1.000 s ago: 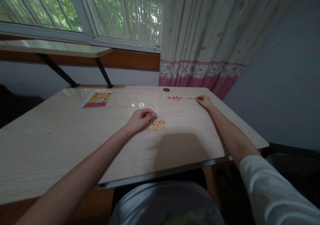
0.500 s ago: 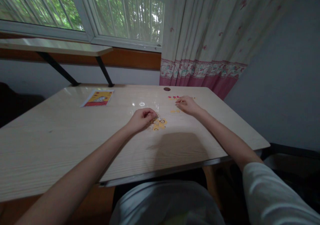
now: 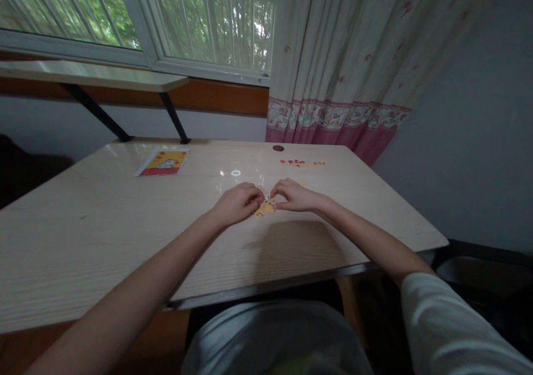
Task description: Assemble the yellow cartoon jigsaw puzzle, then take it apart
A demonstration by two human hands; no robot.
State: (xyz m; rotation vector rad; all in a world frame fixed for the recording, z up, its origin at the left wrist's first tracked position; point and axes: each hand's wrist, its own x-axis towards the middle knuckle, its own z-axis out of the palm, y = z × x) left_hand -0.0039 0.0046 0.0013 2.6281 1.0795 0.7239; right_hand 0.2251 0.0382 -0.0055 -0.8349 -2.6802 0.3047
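A small cluster of yellow jigsaw pieces (image 3: 266,207) with dark and white markings lies on the desk between my hands. My left hand (image 3: 238,203) rests at its left side, fingers curled and thumb and fingertips closed at the pieces' edge. From the right, my right hand (image 3: 296,196) reaches in with thumb and forefinger bent around the cluster's right edge. The fingertips partly hide what each hand grips. Beyond my right hand, a row of small red and yellow pieces (image 3: 302,163) lies on the desk, with a few more yellow pieces (image 3: 304,185) nearer.
A yellow and red picture sheet (image 3: 164,162) lies at the back left of the wooden desk (image 3: 125,225). A raised shelf (image 3: 95,76) on black brackets stands behind it. A round dark hole (image 3: 278,148) is at the back edge, before the curtain (image 3: 333,75).
My right hand has come down and left, from near the row of pieces to the yellow cluster. My left hand has stayed almost in place beside it.
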